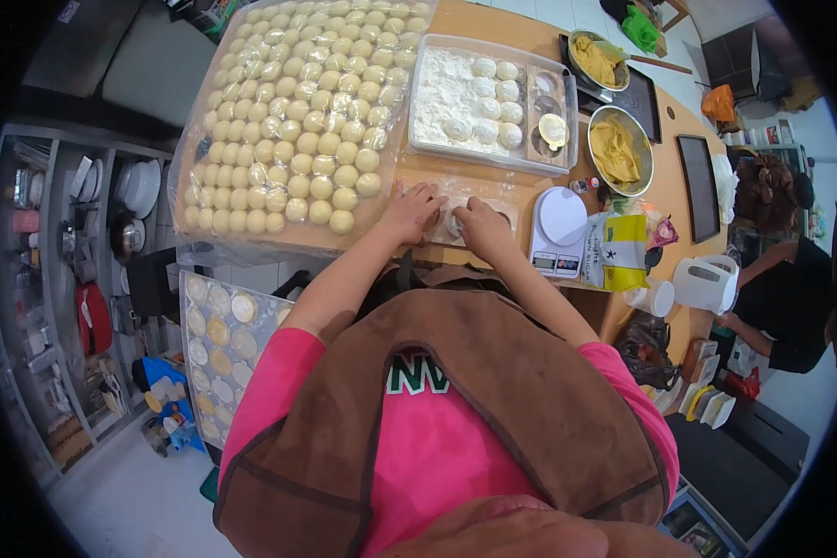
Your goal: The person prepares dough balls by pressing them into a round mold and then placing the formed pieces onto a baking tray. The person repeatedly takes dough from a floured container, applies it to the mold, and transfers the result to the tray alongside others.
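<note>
A pale wooden mould (499, 205) with round hollows, dusted with flour, lies at the table's front edge, in front of me. My left hand (411, 214) rests on its left end, the fingers stretched out and spread. At the mould's middle, my right hand (482, 226) has its fingers bent down onto a floury white piece of dough (452, 222), partly hidden by them. Beyond the mould stands a clear plastic tub (493, 160) of flour, with several coated dough balls (486, 108) and a second wooden mould (535, 130) holding a yellowish round.
Many dough balls under plastic film (298, 121) fill the left. A scale (560, 223), a yellow-and-white bag (617, 251) and bowls of yellow filling (614, 153) stand right. Low left is a tray of flat rounds (219, 330). Another person (781, 298) holds a white container (707, 284).
</note>
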`<state>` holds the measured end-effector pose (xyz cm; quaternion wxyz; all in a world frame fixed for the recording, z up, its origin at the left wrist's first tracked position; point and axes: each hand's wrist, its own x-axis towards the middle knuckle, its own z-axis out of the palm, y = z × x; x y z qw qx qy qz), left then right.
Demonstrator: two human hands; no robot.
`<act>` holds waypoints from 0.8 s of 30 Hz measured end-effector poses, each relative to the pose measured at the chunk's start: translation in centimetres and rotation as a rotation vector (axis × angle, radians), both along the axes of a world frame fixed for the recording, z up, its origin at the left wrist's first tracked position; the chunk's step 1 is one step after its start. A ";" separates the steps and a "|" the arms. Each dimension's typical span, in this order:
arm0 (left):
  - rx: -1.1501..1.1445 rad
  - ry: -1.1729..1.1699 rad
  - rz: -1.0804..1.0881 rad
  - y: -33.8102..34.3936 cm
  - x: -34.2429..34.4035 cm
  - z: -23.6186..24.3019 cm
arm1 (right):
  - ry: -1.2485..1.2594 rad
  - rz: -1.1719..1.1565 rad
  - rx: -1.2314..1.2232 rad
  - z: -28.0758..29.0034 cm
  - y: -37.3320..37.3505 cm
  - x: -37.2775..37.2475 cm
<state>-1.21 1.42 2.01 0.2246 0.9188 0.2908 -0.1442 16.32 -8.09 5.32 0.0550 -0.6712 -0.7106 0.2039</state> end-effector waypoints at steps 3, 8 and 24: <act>-0.001 0.008 0.001 0.0 -0.1 -0.1 | -0.039 0.018 0.048 -1.8 -0.3 0.0; 0.016 -0.025 -0.011 0.2 -0.1 -1.0 | -0.046 -0.004 0.119 -3.2 -0.6 0.0; -0.023 -0.041 -0.001 0.3 -0.3 -0.8 | 0.030 -0.072 0.072 -3.1 -0.3 -0.3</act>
